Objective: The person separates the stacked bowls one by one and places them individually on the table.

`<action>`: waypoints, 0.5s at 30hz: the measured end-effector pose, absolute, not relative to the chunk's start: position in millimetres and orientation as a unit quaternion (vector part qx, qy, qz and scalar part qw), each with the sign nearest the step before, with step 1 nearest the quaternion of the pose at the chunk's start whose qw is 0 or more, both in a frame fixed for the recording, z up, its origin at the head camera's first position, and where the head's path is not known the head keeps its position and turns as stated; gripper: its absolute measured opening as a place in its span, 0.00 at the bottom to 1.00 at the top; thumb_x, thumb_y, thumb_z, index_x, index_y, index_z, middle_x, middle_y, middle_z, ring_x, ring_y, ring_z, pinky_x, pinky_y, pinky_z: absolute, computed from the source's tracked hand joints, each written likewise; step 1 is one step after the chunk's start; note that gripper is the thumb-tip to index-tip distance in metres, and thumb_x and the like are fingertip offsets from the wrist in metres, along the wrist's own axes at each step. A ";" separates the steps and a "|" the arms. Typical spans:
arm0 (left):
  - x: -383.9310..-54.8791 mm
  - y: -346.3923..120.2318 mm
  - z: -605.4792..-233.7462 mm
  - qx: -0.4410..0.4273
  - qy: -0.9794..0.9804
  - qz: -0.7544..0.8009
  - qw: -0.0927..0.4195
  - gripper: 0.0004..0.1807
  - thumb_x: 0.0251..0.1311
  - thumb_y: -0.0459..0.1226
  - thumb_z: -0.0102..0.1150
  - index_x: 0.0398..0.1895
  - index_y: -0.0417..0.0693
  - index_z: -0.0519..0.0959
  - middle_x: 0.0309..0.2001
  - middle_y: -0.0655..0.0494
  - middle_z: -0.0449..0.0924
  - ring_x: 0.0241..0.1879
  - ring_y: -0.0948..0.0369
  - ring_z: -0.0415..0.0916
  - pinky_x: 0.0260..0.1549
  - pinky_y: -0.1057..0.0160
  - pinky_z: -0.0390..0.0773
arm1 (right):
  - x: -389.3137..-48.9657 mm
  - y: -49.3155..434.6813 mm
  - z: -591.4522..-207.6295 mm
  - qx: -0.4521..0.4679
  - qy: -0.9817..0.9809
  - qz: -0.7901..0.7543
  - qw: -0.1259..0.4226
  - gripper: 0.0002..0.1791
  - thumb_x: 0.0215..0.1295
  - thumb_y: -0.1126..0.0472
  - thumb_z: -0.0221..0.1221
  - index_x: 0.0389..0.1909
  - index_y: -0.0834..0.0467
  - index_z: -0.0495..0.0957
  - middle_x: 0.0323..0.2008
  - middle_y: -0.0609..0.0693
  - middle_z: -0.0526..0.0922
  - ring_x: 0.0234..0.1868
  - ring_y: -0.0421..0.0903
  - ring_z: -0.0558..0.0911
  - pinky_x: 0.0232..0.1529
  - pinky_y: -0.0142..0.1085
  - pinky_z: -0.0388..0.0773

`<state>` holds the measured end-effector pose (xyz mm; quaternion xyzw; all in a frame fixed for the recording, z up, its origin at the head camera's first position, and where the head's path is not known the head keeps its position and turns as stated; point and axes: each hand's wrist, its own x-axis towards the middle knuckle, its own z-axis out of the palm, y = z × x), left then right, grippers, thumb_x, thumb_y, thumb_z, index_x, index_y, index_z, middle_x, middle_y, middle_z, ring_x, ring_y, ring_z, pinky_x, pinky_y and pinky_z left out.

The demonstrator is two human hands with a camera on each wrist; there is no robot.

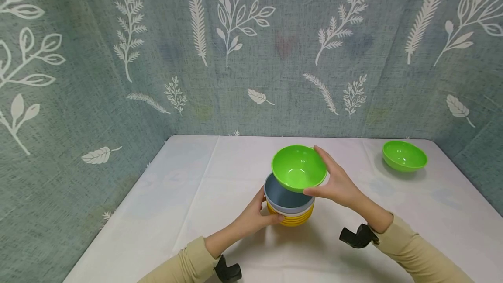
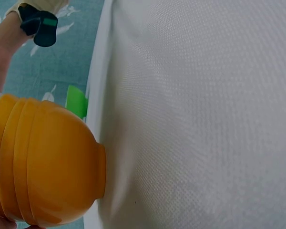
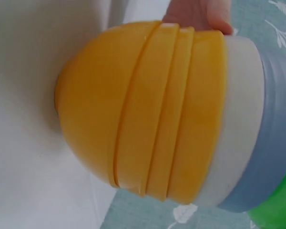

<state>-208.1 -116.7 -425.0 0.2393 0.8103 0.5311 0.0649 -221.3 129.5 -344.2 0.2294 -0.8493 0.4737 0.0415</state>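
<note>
Right hand [image 1: 335,183] pinches a glossy bright-green round plastic-looking bowl [image 1: 299,168] at the rim, held just above the stack, slightly tilted; can't tell if they touch. Left hand [image 1: 254,216] grips the stack's side: nested yellow round bowls [image 3: 148,109], white bowl [image 3: 240,119], grey-blue bowl [image 1: 288,198] on top. Stack stands upright on white cloth-covered table [image 1: 220,178]. Second green bowl [image 1: 404,156] far right, well apart.

2 green bowls [image 1: 299,167], blue bowl [image 1: 288,198], white bowl [image 3: 243,105], yellow bowls [image 1: 294,221]; teal cloth [image 1: 283,119], white leaves [image 1: 257,96].
</note>
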 end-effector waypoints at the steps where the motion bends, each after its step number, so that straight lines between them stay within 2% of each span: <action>1: -208.0 -116.9 -425.1 0.240 0.809 0.533 0.065 0.49 0.49 0.49 0.65 0.71 0.55 0.48 0.66 0.51 0.58 0.62 0.49 0.59 0.55 0.40 0.62 | -221.8 130.6 -342.7 0.226 -0.850 0.474 0.042 0.58 0.43 0.57 0.71 0.70 0.61 0.45 0.68 0.63 0.53 0.65 0.63 0.57 0.57 0.62 0.60; 15: -208.0 -115.8 -423.4 0.229 0.815 0.527 0.075 0.52 0.48 0.52 0.65 0.72 0.54 0.45 0.68 0.51 0.54 0.63 0.48 0.58 0.56 0.41 0.61 | -234.4 151.3 -333.7 0.166 -0.868 0.466 0.047 0.57 0.46 0.53 0.69 0.71 0.58 0.42 0.69 0.63 0.49 0.67 0.64 0.53 0.58 0.62 0.59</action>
